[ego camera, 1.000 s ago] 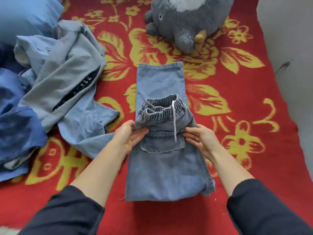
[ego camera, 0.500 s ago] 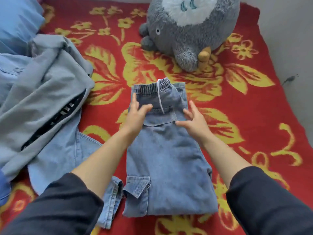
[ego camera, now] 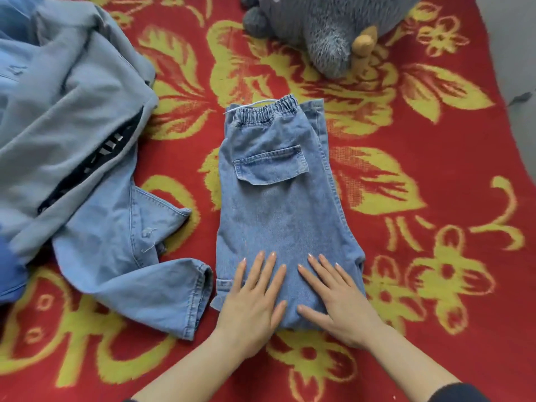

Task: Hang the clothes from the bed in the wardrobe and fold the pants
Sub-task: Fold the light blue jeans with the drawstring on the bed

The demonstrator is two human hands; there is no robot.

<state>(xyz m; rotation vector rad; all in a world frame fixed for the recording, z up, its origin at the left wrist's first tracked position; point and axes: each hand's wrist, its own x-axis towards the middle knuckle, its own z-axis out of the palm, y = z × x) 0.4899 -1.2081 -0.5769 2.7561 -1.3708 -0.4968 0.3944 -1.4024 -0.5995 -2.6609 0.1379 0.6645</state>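
Folded pants (ego camera: pixel 278 204) being pressed at the near edge by left hand (ego camera: pixel 252 297) and right hand (ego camera: pixel 336 297), fingers (ego camera: pixel 268 268) straight, spread, gripping nothing; long axis running ahead from the fingertips to the waistband (ego camera: pixel 266 111), both hands equally near; heaped clothes (ego camera: pixel 87 140) lying beyond the left fingers

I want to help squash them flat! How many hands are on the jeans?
2. The left hand lies flat on the near left of the folded jeans; the right hand lies flat beside it, on the near right.
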